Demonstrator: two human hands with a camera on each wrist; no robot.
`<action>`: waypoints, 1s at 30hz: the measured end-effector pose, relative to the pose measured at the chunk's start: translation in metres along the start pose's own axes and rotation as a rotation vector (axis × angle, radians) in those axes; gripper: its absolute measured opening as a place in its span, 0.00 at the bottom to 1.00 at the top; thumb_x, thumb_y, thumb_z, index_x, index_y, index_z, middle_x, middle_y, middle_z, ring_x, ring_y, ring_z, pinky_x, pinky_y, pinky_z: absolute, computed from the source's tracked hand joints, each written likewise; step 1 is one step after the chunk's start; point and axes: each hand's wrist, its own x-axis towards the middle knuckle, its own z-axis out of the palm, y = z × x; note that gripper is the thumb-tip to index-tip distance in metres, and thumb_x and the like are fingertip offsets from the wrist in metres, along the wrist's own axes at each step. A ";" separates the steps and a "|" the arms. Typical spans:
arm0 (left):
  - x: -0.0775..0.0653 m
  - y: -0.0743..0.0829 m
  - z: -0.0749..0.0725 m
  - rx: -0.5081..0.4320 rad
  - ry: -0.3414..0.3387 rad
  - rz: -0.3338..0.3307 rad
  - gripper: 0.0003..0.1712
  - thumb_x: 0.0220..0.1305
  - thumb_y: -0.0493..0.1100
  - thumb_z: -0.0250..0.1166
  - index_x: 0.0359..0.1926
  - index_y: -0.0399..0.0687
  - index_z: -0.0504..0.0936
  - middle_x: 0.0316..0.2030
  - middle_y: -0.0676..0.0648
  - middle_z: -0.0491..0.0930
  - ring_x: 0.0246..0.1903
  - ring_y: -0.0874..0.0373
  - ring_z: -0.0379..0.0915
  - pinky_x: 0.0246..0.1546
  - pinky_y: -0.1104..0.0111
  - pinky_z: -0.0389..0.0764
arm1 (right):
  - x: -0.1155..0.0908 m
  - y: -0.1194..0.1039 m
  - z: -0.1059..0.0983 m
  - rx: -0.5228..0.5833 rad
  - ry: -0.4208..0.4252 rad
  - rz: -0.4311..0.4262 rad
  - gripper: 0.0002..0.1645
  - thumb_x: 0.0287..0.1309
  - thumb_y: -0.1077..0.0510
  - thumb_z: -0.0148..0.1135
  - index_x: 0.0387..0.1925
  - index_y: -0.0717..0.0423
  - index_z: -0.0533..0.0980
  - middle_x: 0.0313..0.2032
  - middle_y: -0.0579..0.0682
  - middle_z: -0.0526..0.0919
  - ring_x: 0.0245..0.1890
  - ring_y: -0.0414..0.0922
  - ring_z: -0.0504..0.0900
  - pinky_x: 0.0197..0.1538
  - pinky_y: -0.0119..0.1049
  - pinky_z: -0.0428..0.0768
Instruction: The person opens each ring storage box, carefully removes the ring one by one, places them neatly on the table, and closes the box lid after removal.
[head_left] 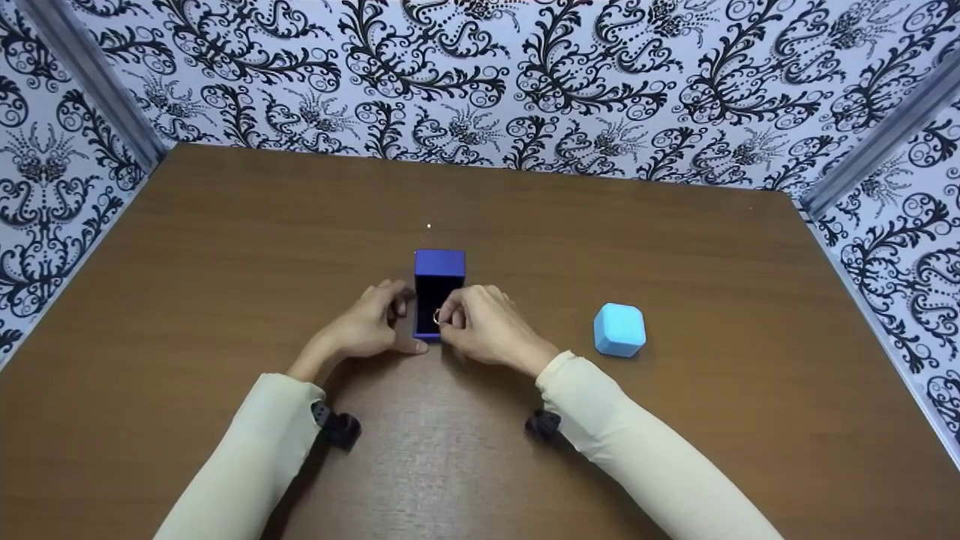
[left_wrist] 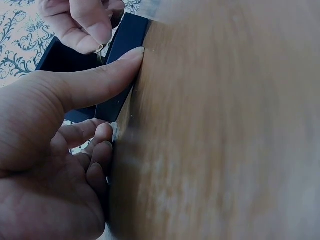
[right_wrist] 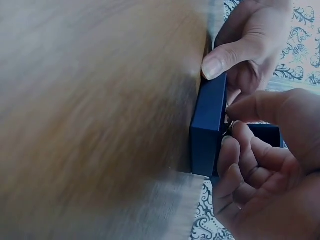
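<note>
A dark blue ring box [head_left: 440,263] stands with its lid up on the table, its dark inside towards me. My left hand [head_left: 365,321] steadies it from the left, the thumb pressed on the front of the base in the left wrist view and the other fingers bent beside its side. My right hand [head_left: 486,324] is over the right part of the box and pinches a small gold ring [head_left: 436,316] between thumb and fingertips. In the right wrist view the ring [right_wrist: 229,128] is at the box's opening, partly hidden by fingers.
A light blue rounded cube [head_left: 619,330] sits on the brown wooden table [head_left: 720,420], right of my right hand. Panels with a black and white floral pattern [head_left: 465,90] border the table at the back and sides. A tiny pale speck [head_left: 428,226] lies behind the box.
</note>
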 end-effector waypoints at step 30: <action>0.000 0.002 0.000 0.026 -0.005 -0.014 0.29 0.48 0.44 0.82 0.42 0.39 0.73 0.35 0.46 0.67 0.39 0.50 0.60 0.42 0.60 0.62 | -0.037 -0.009 -0.005 0.027 -0.225 -0.118 0.05 0.55 0.63 0.65 0.31 0.49 0.83 0.20 0.36 0.78 0.19 0.31 0.72 0.27 0.30 0.73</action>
